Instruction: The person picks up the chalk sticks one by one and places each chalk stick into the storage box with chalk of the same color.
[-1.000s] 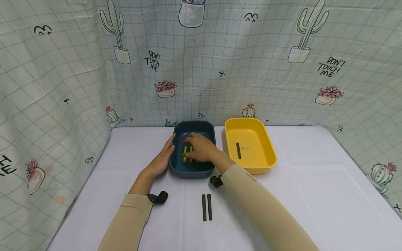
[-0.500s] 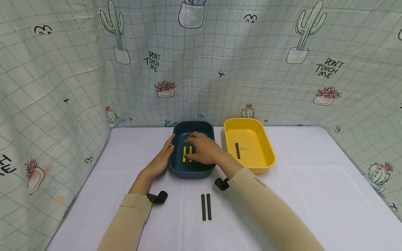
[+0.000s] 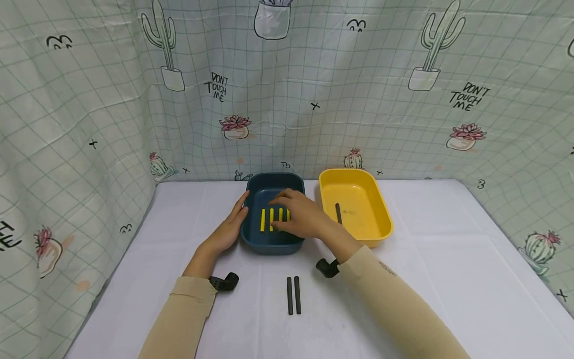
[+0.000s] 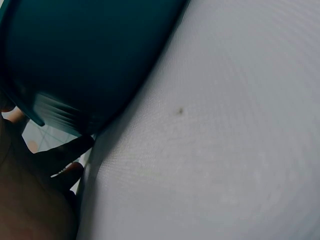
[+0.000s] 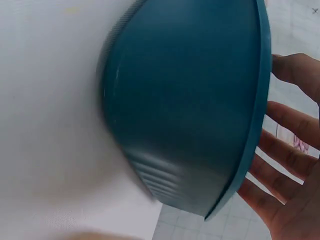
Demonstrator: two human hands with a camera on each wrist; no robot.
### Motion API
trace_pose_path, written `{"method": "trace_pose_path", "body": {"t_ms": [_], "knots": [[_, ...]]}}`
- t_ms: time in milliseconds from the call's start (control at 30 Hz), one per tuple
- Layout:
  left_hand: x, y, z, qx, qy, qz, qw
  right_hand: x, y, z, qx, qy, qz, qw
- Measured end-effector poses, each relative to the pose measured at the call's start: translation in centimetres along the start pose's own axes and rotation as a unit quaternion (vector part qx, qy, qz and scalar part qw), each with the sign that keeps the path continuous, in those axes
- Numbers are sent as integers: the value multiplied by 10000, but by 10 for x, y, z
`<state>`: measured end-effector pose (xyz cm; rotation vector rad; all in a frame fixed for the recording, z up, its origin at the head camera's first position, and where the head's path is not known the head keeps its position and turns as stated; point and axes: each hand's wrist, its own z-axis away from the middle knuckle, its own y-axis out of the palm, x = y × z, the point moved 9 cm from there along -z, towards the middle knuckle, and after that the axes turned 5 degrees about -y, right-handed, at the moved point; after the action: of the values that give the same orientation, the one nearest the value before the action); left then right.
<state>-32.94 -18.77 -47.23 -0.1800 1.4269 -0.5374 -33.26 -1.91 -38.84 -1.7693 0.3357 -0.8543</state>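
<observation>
My right hand hovers over the dark blue bin, thumb and fingers apart, and I see nothing between them. Several short yellow sticks lie side by side on the bin's floor, the rightmost partly covered by that hand. In the right wrist view, the spread fingers reach over the bin's rim. My left hand rests along the bin's left outer wall with its fingers extended. The left wrist view shows this hand dark beside the bin's side.
A yellow bin stands right of the blue one, with one black stick inside. Two black sticks lie parallel on the white table between my forearms. A patterned cloth hangs behind the table.
My right hand has shifted right above the blue bin, uncovering more of the yellow sticks. My left hand stays at the bin's left wall.
</observation>
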Motion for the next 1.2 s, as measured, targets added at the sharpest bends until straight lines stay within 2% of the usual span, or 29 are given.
{"method": "trace_pose_path", "body": {"t_ms": [533, 1200], "knots": [[0, -1, 0, -82, 50, -8, 10000, -17, -16, 39, -142, 427, -248, 9987], [0, -1, 0, -56, 49, 73, 9999, -52, -39, 94, -873, 661, -447, 9930]]}}
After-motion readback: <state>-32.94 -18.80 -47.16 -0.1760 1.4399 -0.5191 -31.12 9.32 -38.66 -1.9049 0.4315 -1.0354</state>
